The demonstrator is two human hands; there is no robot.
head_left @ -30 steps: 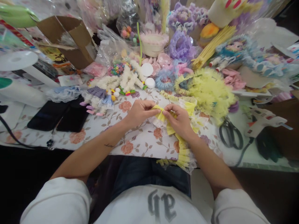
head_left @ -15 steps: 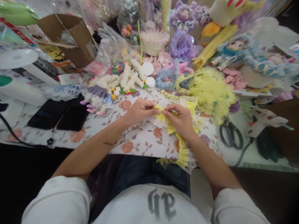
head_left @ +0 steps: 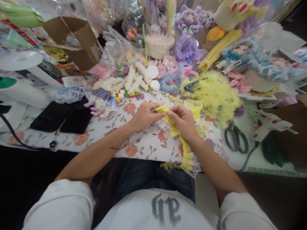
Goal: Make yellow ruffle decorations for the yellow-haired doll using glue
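A pleated yellow ruffle trim [head_left: 187,157] with white lace along its edge runs from my fingers down over the table's front edge. My left hand [head_left: 146,114] pinches the trim's upper end between thumb and fingers. Close beside it, my right hand [head_left: 183,119] pinches the same piece, thumb and index finger meeting on the yellow folds. More of the trim lies bunched behind and to the right of my right hand. Past it sits a fluffy heap of yellow netting [head_left: 213,95].
On the right lie black-handled scissors [head_left: 236,137] and a corded glue gun [head_left: 271,126]. Two dark phones [head_left: 75,118] are at the left, near a large thread cone [head_left: 24,92]. Small doll parts [head_left: 129,81], a pink-rimmed basket [head_left: 159,44] and a cardboard box [head_left: 72,41] crowd the back.
My left fingers have shifted slightly on the trim, and more of its yellow end shows above my left thumb. My right hand keeps its pinch, and the view has moved a little.
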